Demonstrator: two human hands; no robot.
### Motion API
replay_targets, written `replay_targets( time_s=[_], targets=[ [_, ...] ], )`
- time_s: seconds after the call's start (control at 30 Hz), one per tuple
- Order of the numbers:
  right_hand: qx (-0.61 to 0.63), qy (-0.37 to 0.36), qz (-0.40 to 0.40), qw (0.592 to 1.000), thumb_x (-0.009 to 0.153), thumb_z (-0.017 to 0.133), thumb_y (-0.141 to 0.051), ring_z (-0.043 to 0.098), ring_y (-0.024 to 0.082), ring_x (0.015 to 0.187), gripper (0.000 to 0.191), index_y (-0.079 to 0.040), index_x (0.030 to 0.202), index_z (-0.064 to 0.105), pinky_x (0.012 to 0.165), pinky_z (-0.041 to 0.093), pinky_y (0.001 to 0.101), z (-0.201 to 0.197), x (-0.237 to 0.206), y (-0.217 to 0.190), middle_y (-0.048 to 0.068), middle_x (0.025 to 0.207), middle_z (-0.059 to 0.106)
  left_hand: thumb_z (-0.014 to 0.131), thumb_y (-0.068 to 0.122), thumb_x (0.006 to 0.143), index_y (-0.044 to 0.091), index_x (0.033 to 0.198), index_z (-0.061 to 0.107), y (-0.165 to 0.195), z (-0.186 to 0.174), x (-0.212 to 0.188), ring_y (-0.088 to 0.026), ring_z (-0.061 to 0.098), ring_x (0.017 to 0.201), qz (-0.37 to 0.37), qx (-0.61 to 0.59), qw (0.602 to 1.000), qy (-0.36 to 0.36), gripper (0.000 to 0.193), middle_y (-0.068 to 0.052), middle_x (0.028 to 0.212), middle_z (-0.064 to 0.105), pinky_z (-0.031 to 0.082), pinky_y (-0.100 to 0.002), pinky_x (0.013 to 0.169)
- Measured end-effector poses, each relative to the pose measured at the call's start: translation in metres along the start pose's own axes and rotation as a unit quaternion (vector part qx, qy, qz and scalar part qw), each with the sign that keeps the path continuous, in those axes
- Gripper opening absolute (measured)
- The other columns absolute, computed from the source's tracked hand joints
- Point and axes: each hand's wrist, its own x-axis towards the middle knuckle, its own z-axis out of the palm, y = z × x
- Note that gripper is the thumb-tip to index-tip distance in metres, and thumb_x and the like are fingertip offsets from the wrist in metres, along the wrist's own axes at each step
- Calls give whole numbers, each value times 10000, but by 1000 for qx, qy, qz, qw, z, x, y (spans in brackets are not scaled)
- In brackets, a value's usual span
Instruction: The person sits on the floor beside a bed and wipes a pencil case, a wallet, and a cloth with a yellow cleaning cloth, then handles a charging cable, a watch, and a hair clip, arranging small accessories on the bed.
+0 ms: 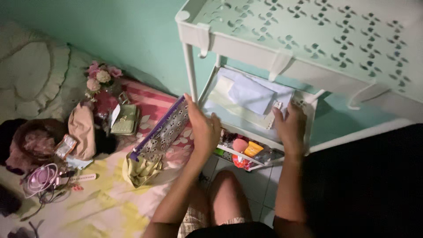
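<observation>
The left hand point(203, 128) is gripping the upper end of a patterned, purple-edged pouch point(162, 132), fingers curled around it. Beside that grip, the right hand point(291, 125) is resting spread on the white rack's middle shelf point(282, 145), touching folded papers point(249, 97).

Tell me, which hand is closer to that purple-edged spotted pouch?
Left. The left hand touches the pouch at its upper end; the right hand rests apart on the rack's middle shelf.
</observation>
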Motion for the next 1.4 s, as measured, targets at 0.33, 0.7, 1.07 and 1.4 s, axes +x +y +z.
replay_targets(
  time_s=[0.33, 0.7, 1.07, 1.4],
  targets=[
    [-83, 256, -250, 930, 1017, 712, -329, 444, 453, 1380, 536, 63, 1378, 642, 1112, 382, 579, 8, -25, -43, 304, 1471, 501, 704, 136, 937, -127, 1560, 98, -7, -9, -12, -534, 212, 1519, -10, 9, 999, -43, 908, -403, 1617, 162, 202, -579, 1233],
    [289, -52, -344, 892, 1007, 614, -53, 704, 265, 1054, 132, -4, 1083, 709, 957, 543, 375, 115, -126, -103, 132, 1100, 737, 566, 100, 979, 93, 1094, 678, -182, -40, -17, -318, 703, 1078, -178, 402, 878, -189, 160, -133, 1134, 726, 436, -522, 1145],
    [287, -281, -213, 891, 990, 670, -184, 732, 163, 957, 223, -17, 1111, 756, 866, 554, 306, 268, -96, -12, 98, 1041, 790, 573, 212, 783, 59, 1100, 669, -189, -36, 1, -334, 736, 858, 21, 420, 899, 123, 365, -176, 1014, 765, 478, -479, 749],
    [191, -307, -217, 907, 925, 758, -228, 716, 184, 906, 373, -25, 1236, 716, 807, 551, 351, 273, -82, -5, 113, 1001, 779, 547, 133, 967, 129, 976, 714, -191, -59, -23, -376, 716, 953, -225, 360, 897, -125, 167, -166, 965, 744, 463, -578, 896]
  ],
)
